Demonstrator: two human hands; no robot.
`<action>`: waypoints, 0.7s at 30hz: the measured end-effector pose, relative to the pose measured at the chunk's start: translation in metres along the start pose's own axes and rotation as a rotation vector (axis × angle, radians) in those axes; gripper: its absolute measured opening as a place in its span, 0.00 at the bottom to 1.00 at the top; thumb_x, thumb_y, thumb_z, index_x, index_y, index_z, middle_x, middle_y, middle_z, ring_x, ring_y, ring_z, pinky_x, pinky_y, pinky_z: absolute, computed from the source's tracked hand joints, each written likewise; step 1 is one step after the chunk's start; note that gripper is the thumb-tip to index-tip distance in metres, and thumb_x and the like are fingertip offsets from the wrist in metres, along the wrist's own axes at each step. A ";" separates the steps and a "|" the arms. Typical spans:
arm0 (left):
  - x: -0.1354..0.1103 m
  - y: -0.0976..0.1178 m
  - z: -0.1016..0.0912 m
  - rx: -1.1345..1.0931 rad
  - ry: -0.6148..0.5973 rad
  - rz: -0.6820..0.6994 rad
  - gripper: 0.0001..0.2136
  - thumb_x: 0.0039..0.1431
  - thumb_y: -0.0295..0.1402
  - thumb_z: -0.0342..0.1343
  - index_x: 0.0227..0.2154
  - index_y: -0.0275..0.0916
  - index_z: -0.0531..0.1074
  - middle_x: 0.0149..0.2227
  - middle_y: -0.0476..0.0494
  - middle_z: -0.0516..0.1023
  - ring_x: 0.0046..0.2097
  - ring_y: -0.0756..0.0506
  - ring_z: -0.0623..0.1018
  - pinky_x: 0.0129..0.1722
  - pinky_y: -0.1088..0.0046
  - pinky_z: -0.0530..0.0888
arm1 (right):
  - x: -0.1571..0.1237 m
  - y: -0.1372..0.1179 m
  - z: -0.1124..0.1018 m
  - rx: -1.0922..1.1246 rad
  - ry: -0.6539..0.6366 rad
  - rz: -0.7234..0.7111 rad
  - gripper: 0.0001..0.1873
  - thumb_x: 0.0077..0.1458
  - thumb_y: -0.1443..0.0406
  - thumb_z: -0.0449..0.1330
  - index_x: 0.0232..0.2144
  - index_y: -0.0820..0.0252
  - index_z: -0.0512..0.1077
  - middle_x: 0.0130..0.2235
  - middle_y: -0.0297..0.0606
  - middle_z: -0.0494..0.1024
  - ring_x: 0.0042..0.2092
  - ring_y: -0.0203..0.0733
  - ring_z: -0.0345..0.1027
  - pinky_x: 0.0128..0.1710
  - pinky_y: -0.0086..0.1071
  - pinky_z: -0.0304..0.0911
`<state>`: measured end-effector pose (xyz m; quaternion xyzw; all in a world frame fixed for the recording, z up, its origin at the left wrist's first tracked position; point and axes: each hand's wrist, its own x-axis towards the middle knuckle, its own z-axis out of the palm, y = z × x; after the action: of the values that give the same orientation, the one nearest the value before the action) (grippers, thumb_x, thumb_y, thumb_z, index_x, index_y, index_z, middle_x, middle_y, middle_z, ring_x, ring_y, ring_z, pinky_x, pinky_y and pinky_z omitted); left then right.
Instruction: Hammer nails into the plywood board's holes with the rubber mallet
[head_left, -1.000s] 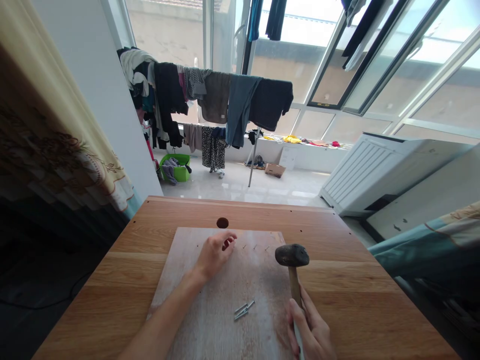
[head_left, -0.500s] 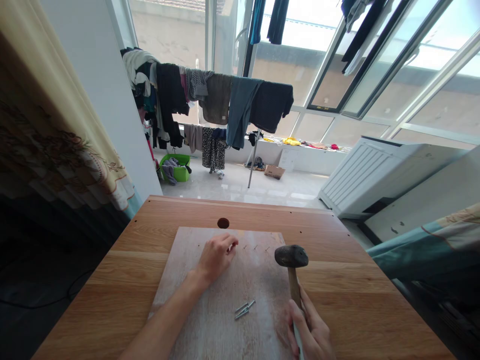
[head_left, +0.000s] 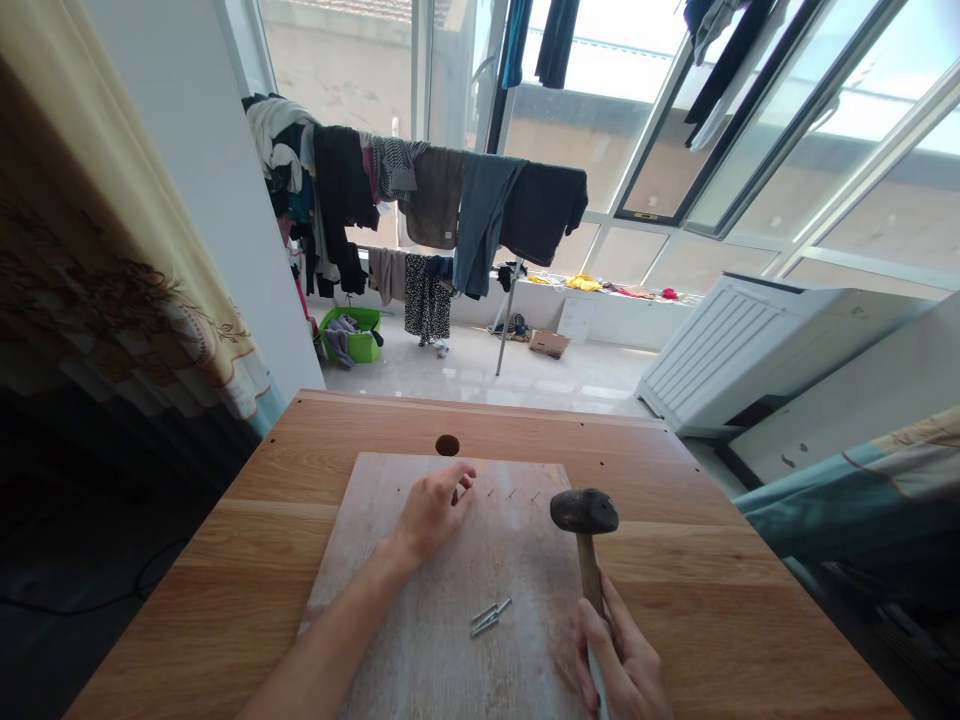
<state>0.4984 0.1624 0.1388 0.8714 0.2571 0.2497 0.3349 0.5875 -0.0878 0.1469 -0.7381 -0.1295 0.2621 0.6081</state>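
My right hand (head_left: pixel 624 662) is wrapped round the wooden handle of a hammer (head_left: pixel 585 524), whose dark head hovers over the right part of a pale board (head_left: pixel 420 640). My left hand (head_left: pixel 433 510) rests on the board's far half, thumb and fingers pinched on a small nail I can barely see. A short row of nails (head_left: pixel 511 494) stands in the board just right of that hand. A few loose nails (head_left: pixel 489 617) lie on the board between my hands.
The board lies on a wooden table (head_left: pixel 225 560) with a round hole (head_left: pixel 447 445) near its far edge. Beyond stand a clothes rack (head_left: pixel 450 200) hung with garments, a green basket (head_left: pixel 352 335), a white cabinet (head_left: pixel 750 340) and curtains on either side.
Almost nothing differs. My left hand's fingers have closed a little tighter at the nail row; the hammer stays in place.
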 end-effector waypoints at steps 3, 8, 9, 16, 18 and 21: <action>0.001 0.002 -0.002 -0.022 0.009 -0.010 0.07 0.61 0.26 0.55 0.38 0.42 0.75 0.36 0.50 0.81 0.30 0.49 0.76 0.36 0.72 0.72 | -0.003 -0.002 0.005 -0.027 -0.080 -0.048 0.47 0.58 0.38 0.60 0.66 0.64 0.62 0.13 0.17 0.57 0.12 0.30 0.46 0.09 0.22 0.53; 0.003 0.001 -0.003 -0.059 0.001 -0.019 0.11 0.58 0.24 0.55 0.42 0.42 0.75 0.37 0.49 0.81 0.30 0.50 0.76 0.37 0.72 0.73 | 0.000 -0.018 0.027 -0.041 -0.170 -0.067 0.41 0.60 0.42 0.59 0.65 0.61 0.65 0.23 0.23 0.67 0.13 0.29 0.53 0.08 0.22 0.54; 0.003 0.000 -0.003 -0.065 0.001 -0.024 0.13 0.57 0.24 0.54 0.44 0.42 0.74 0.37 0.49 0.81 0.30 0.50 0.75 0.37 0.72 0.73 | 0.002 -0.023 0.033 -0.061 -0.197 -0.081 0.39 0.61 0.43 0.58 0.65 0.61 0.65 0.23 0.23 0.67 0.13 0.29 0.54 0.08 0.21 0.54; 0.002 -0.003 0.000 -0.098 -0.001 -0.017 0.18 0.56 0.23 0.55 0.48 0.44 0.74 0.36 0.52 0.80 0.29 0.51 0.75 0.34 0.75 0.72 | 0.009 -0.042 0.062 -0.203 -0.299 -0.131 0.37 0.65 0.46 0.53 0.68 0.61 0.63 0.23 0.24 0.68 0.14 0.30 0.58 0.10 0.21 0.55; 0.002 -0.002 0.000 -0.102 0.003 -0.016 0.18 0.56 0.23 0.55 0.49 0.44 0.73 0.36 0.52 0.80 0.29 0.50 0.75 0.34 0.75 0.72 | 0.008 -0.041 0.067 -0.200 -0.280 -0.154 0.37 0.65 0.46 0.53 0.67 0.62 0.64 0.21 0.23 0.67 0.14 0.30 0.57 0.11 0.22 0.56; 0.002 -0.002 0.000 -0.101 0.010 -0.028 0.20 0.54 0.20 0.55 0.49 0.44 0.73 0.36 0.52 0.81 0.30 0.50 0.76 0.34 0.75 0.71 | 0.007 -0.036 0.070 -0.207 -0.262 -0.142 0.38 0.63 0.45 0.55 0.67 0.61 0.65 0.22 0.25 0.68 0.15 0.32 0.57 0.10 0.23 0.55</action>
<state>0.4994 0.1651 0.1379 0.8484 0.2579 0.2620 0.3808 0.5602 -0.0180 0.1717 -0.7453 -0.2859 0.2975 0.5237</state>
